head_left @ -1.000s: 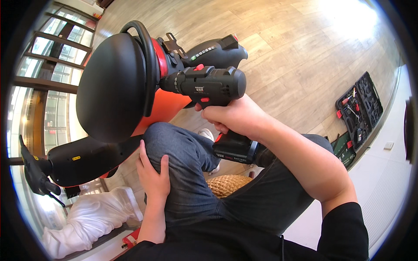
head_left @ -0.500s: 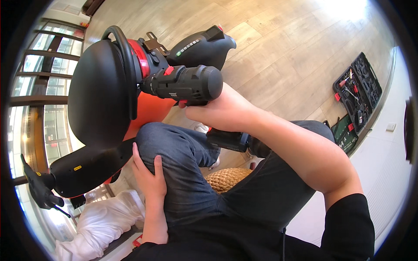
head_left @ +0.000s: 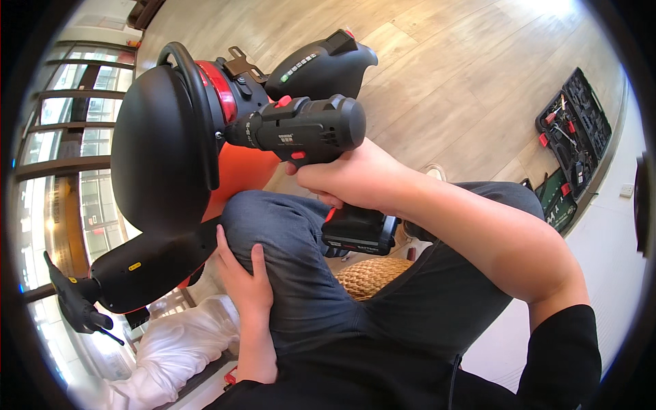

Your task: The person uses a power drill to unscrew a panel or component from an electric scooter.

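Note:
My right hand (head_left: 355, 176) is wrapped round the grip of a black cordless drill (head_left: 311, 130) with red switches. The drill points left, its front end at a shiny bolt (head_left: 219, 136) on a curved black grab rail (head_left: 203, 116). Whether the bit touches the bolt I cannot tell. The rail curves round a smooth black seat (head_left: 154, 137) of what looks like a small scooter with an orange body panel (head_left: 249, 174). My left hand (head_left: 247, 281) lies on my knee, fingers spread, holding nothing. Beside the rail sit a red tail light (head_left: 220, 90) and a metal bracket (head_left: 242, 63).
An open black tool case (head_left: 577, 133) with several tools lies at the right, a green case (head_left: 557, 205) beside it. White plastic wrapping (head_left: 181, 348) is at lower left. Under me shows a woven seat (head_left: 372, 277). The scooter's handlebar end (head_left: 82, 301) juts out left.
The drill has shifted a little to the right relative to the seat and rail, still in my right hand. The whole view has turned slightly. My left hand stays on the knee.

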The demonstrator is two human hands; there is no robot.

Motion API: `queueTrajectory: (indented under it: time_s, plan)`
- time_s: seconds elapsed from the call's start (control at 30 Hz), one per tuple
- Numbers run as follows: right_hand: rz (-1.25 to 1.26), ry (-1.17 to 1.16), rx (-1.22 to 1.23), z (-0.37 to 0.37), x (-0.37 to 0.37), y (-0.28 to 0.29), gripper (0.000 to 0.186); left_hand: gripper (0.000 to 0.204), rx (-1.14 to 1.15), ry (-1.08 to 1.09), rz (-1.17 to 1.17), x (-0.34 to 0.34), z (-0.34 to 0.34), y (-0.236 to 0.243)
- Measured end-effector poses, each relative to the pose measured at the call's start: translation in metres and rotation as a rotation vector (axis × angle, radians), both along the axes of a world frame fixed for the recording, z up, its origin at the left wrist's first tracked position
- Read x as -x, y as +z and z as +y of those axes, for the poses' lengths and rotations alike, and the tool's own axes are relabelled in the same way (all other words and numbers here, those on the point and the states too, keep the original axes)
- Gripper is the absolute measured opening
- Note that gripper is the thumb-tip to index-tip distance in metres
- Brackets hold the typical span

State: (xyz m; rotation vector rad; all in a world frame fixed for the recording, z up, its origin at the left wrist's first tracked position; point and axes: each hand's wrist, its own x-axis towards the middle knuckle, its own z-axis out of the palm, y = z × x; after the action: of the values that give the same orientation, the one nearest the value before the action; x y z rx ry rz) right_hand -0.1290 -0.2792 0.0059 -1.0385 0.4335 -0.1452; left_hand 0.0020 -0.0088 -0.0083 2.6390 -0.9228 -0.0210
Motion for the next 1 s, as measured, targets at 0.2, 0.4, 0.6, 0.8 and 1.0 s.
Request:
queueTrajectory:
  time_s: [0.2,0.4,0.6,0.8,1.0]
  plan:
    - [-0.093,-0.095,0.152,0.015,-0.005,-0.007,0.025,0.074,0.008,0.025,0.005,0.0,0.006,0.005]
    - [-0.053,-0.07,0.095,0.009,-0.003,0.006,0.023,0.075,-0.007,0.014,0.005,-0.001,0.009,0.004]
    - [-0.06,-0.019,0.076,0.006,-0.006,0.0,0.019,0.075,0.011,0.0,-0.002,0.009,-0.022,0.022]
    - [-0.04,-0.016,0.073,0.003,-0.006,0.0,0.019,0.075,0.012,-0.001,0.003,0.005,-0.017,0.015]
    - [-0.05,-0.017,0.086,0.003,-0.007,-0.003,0.02,0.074,0.007,0.009,0.003,0.0,-0.002,0.005]
